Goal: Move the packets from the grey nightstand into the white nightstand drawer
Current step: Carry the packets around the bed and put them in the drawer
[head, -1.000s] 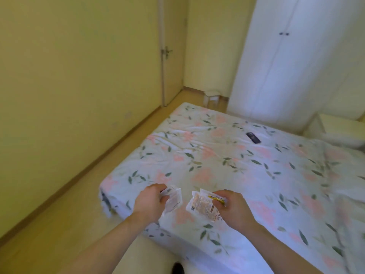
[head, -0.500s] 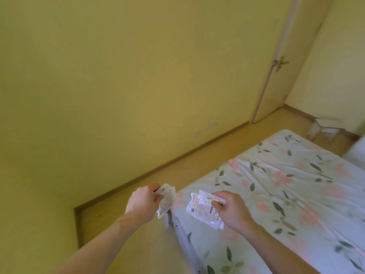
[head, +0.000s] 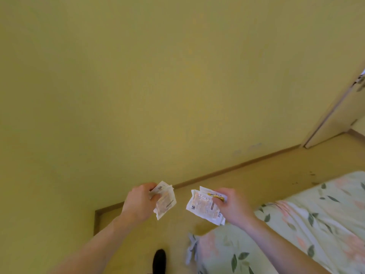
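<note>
Packets (head: 165, 200) pinched in left hand (head: 138, 204) | more gripped by right hand (head: 233, 206) — both grips best kept firm, drawer unseen

A wooden floor (head: 246, 175) carries the floral-sheeted bed (head: 296, 224) and a dark shoe (head: 159, 259).

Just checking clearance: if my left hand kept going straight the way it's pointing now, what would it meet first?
Probably the yellow wall. The left hand, gripping packets, points forward over bare floor; nothing else shows in that line, though depth is unclear.
</note>
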The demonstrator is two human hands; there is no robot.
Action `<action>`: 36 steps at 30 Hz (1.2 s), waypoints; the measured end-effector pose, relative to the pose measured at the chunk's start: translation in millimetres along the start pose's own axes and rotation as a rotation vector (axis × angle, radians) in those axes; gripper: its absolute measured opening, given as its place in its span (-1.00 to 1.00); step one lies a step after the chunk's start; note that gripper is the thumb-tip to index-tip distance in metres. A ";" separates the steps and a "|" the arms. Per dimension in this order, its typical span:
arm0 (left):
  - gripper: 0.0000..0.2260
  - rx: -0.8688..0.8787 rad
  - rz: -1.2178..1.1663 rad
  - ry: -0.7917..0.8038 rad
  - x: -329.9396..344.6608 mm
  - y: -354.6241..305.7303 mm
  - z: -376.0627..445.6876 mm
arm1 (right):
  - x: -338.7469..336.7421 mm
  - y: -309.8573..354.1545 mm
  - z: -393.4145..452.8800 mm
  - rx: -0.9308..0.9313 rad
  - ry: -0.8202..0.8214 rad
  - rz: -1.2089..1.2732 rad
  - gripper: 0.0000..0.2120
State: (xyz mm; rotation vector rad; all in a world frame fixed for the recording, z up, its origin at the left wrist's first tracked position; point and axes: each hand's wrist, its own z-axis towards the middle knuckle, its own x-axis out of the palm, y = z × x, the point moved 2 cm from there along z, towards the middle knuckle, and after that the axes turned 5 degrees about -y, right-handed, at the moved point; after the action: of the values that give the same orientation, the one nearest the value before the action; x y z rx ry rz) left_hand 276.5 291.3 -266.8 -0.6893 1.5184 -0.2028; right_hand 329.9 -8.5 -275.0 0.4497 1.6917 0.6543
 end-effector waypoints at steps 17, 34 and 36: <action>-0.81 0.488 0.031 0.300 57.7 -185.2 318.4 | -96.2 -49.6 169.6 0.429 -0.382 0.038 -0.69; -0.81 0.833 -0.007 0.492 248.1 -553.2 507.9 | -321.5 -261.2 344.2 0.680 -0.662 0.114 -0.72; -0.83 0.875 -0.033 0.527 269.8 -597.8 517.2 | -354.8 -286.4 352.3 0.707 -0.723 0.129 -0.74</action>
State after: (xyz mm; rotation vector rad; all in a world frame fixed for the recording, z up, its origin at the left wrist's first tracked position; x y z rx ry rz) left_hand 964.7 -180.2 -226.1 0.0599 1.6955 -1.0655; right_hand 765.9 -383.3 -237.5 1.1466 1.1482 -0.0694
